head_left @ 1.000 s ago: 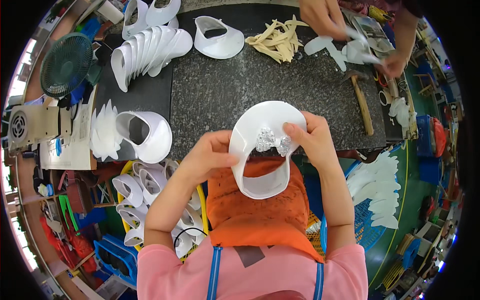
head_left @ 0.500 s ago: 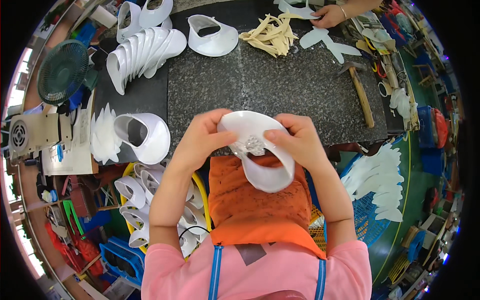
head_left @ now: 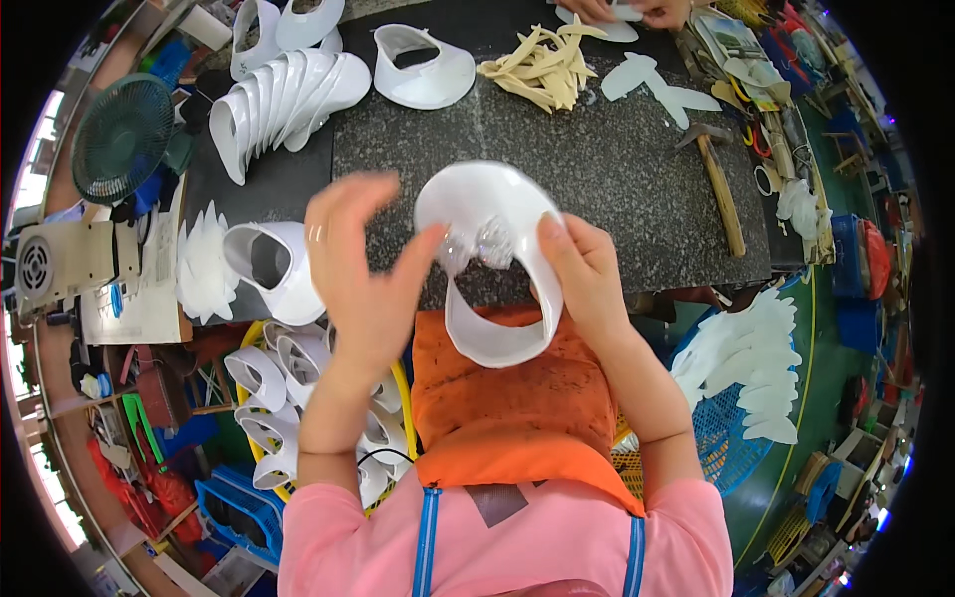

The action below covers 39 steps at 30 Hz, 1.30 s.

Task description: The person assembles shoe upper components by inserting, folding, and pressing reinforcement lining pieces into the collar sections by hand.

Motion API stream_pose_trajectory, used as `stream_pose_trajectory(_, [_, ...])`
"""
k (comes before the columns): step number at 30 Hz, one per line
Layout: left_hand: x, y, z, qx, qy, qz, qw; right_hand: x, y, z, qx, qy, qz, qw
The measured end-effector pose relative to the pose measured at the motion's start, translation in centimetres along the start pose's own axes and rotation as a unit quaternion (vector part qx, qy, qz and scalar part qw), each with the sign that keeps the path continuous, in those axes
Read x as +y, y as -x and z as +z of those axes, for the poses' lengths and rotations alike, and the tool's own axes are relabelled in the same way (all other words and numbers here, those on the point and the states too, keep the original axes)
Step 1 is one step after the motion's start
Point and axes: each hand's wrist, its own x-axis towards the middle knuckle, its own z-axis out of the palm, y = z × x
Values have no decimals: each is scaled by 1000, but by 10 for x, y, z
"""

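A glossy white shoe upper (head_left: 484, 189) is held up over the front edge of the dark table, its opening facing me. Shiny, clear-looking decoration (head_left: 490, 243) sits near its middle. My right hand (head_left: 587, 267) grips the upper's right side, thumb on the face and fingers behind. Spread wide, my left hand (head_left: 363, 264) is at the left side, the thumb tip by the upper's edge; whether it touches cannot be made out. Another white upper (head_left: 295, 274) stands on the table left of my left hand, beside a stack of thin white cut pieces (head_left: 207, 267).
Nested white uppers (head_left: 288, 99), a single upper (head_left: 426, 75) and a pile of beige strips (head_left: 542, 68) lie farther back. A hammer (head_left: 721, 194) rests at right. Another person's hands (head_left: 662, 12) work at the far edge. A yellow-rimmed basket (head_left: 406, 398) holds several uppers.
My left hand has let go of the upper and opened out to the left. The upper has turned and risen slightly in my right hand. The other person's hands have shifted at the far edge.
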Motion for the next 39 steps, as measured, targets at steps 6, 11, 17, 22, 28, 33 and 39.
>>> stream_pose_trajectory(6, [13, 42, 35, -143, 9, 30, 989, 8, 0, 21, 128, -25, -126, 983])
stream_pose_trajectory(11, [1, 51, 38, -140, 16, 26, 990, -8, -3, 6, 45, 44, -14, 998])
stream_pose_trajectory(17, [6, 52, 26, -268, 153, -154, 939, -10, 5, 10, 80, -72, 8, 994])
stream_pose_trajectory(22, [14, 44, 22, -306, 381, -240, 839, -35, -7, 3, -32, -132, 91, 987])
stream_pose_trajectory(28, [6, 44, 36, -258, 335, -237, 875, -16, -11, -6, 35, 114, 27, 992])
stream_pose_trajectory(33, [3, 51, 45, -155, 341, -238, 896, -14, 2, 3, 13, 35, 10, 999])
stream_pose_trajectory(39, [7, 50, 44, -193, 190, -194, 943, -9, 5, 4, 38, 36, 7, 999])
